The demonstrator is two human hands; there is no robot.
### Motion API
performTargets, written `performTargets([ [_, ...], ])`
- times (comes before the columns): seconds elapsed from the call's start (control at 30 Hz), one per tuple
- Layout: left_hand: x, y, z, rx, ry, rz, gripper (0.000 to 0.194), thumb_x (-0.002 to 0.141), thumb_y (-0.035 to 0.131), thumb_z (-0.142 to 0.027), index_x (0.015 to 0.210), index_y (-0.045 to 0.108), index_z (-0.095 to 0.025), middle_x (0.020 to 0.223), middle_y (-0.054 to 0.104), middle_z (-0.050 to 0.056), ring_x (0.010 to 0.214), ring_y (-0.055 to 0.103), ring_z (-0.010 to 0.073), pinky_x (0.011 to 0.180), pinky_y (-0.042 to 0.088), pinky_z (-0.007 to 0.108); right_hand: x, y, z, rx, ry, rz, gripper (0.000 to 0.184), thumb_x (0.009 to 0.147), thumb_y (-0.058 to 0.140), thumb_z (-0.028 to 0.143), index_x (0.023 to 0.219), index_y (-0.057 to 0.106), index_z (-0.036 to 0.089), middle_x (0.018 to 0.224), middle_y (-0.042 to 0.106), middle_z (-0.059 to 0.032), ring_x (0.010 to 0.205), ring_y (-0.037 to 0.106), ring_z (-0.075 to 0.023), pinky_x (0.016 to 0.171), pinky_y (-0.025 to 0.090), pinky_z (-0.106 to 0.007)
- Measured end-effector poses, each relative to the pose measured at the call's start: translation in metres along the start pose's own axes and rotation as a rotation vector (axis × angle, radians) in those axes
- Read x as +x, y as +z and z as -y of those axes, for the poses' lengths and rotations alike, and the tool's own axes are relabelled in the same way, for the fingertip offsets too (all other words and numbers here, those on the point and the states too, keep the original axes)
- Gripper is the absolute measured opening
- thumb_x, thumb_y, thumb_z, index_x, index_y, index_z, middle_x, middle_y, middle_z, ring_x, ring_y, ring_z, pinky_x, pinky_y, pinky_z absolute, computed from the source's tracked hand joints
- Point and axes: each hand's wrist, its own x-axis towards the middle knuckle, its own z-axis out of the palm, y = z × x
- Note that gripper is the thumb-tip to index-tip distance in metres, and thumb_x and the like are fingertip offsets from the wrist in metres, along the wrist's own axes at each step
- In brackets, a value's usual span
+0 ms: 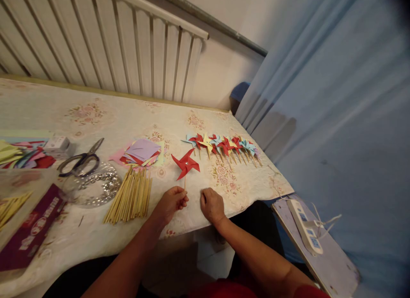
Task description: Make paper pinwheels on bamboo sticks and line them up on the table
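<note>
A red paper pinwheel (pixel 186 164) stands upright on a thin stick, which my left hand (pixel 171 202) pinches near its lower end. Curled into a loose fist, my right hand (pixel 212 205) rests on the table near its front edge; no object shows in it. Just left of my left hand lies a bundle of thin sticks (pixel 131 197). Behind that is a stack of coloured paper squares (pixel 141 153). Several finished pinwheels (pixel 226 145) in red, yellow and blue lie in an overlapping row at the back right.
Scissors (pixel 83 159) lie behind a clear round container (pixel 96 187) of small shiny metal pieces. Cut coloured paper (pixel 25 155), a small white box (pixel 57 145) and a purple package (pixel 32 229) fill the left side. A power strip (pixel 305 227) sits beside the blue curtain (pixel 336 118).
</note>
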Motion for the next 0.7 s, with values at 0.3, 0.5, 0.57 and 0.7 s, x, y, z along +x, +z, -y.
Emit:
performTargets([
  [0.3,0.0001,-0.0009,0.0006,0.004,-0.005,0.002,0.029,0.071,0.071,-0.037,0.074,0.051,-0.016,0.067,0.062,0.001,0.052,0.053,0.0081,0.049,0.034,0.021,-0.0005,-0.0006,-0.0001,0.005,0.0,-0.013,0.012,0.088,0.047,0.017,0.083,0.057,0.02,0.078,0.06,-0.0026,0.073,0.053,-0.0156,0.066,0.033,-0.027],
  [0.5,-0.0008,0.0005,-0.0008,0.002,-0.005,0.0,0.03,0.07,0.072,-0.036,0.074,0.05,-0.016,0.066,0.062,0.001,0.052,0.052,0.0083,0.049,0.034,0.021,-0.0002,-0.0004,0.0003,-0.002,0.006,-0.001,0.011,0.087,0.048,0.016,0.082,0.057,0.02,0.078,0.06,-0.0024,0.073,0.053,-0.0153,0.066,0.032,-0.026],
  [0.57,-0.0014,0.0012,-0.0015,0.003,-0.008,-0.004,0.03,0.069,0.072,-0.036,0.074,0.05,-0.016,0.065,0.061,0.001,0.051,0.052,0.0082,0.049,0.033,0.021,-0.0003,-0.0002,0.0002,-0.002,0.009,-0.004,0.011,0.088,0.047,0.016,0.083,0.057,0.02,0.078,0.06,-0.0024,0.073,0.053,-0.0154,0.066,0.032,-0.026],
  [0.7,-0.0023,0.0016,-0.002,0.002,-0.005,-0.006,0.029,0.069,0.072,-0.035,0.074,0.051,-0.016,0.066,0.062,0.001,0.052,0.052,0.0082,0.049,0.033,0.021,-0.0003,0.0,-0.0001,0.0,0.006,-0.008,0.012,0.087,0.048,0.016,0.083,0.058,0.02,0.078,0.06,-0.0024,0.073,0.053,-0.0153,0.065,0.032,-0.026],
])
